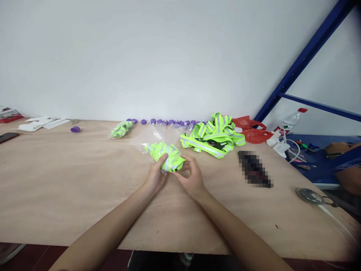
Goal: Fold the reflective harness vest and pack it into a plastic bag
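Lime-yellow reflective strap bundle [166, 154], in clear plastic bag [143, 146]; left of loose strap heap [217, 137]. Probably light, soft, slippery-filmed; best held mid-body. Grip: left hand [156, 174] clamped on bundle, right hand [194, 178] pinching its heap-side end.

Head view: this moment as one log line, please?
left hand: holds bagged green bundle | right hand: touches its right end | loose straps: behind, right

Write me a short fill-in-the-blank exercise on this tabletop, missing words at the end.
The left hand and right hand touch a neon bundle at least partly inside a bag of clear ____.
The round pieces along the wall are coloured ____.
The bottle has a ____ cap.
The loose strap pile lies to the ____ of the bundle.

Missing words: plastic; purple; red; right.
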`<state>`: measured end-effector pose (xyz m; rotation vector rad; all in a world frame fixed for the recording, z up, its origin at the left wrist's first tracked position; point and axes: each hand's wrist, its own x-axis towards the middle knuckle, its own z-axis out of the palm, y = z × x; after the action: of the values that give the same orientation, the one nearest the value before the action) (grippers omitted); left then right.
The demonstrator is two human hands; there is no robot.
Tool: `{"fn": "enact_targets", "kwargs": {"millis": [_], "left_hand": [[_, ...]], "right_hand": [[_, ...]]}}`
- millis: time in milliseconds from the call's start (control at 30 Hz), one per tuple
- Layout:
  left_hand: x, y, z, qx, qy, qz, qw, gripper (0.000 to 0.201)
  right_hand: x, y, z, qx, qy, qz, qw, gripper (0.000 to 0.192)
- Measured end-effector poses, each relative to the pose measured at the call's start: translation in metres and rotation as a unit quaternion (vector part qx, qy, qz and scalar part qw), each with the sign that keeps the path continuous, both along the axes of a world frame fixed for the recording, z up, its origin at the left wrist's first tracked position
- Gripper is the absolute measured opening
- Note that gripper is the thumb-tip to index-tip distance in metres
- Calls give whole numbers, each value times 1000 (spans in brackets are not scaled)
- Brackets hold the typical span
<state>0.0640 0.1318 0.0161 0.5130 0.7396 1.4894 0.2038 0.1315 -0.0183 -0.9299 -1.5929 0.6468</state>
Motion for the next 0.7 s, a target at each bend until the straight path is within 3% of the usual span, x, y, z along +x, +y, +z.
{"fn": "enact_targets", "kwargs": {"millis": [167, 367, 700], "left_hand": [[1, 2, 2, 30, 51, 69, 996, 49], [3, 1, 0, 33, 80, 87, 992, 39], [12, -7, -10, 53, 114, 51, 991, 35]], "right_hand": [[-5, 1, -3, -29, 26, -19, 999, 54], [-6, -5, 5, -18, -13, -79, 997, 39], [-4, -8, 7, -11, -46, -9, 999, 15]]}}
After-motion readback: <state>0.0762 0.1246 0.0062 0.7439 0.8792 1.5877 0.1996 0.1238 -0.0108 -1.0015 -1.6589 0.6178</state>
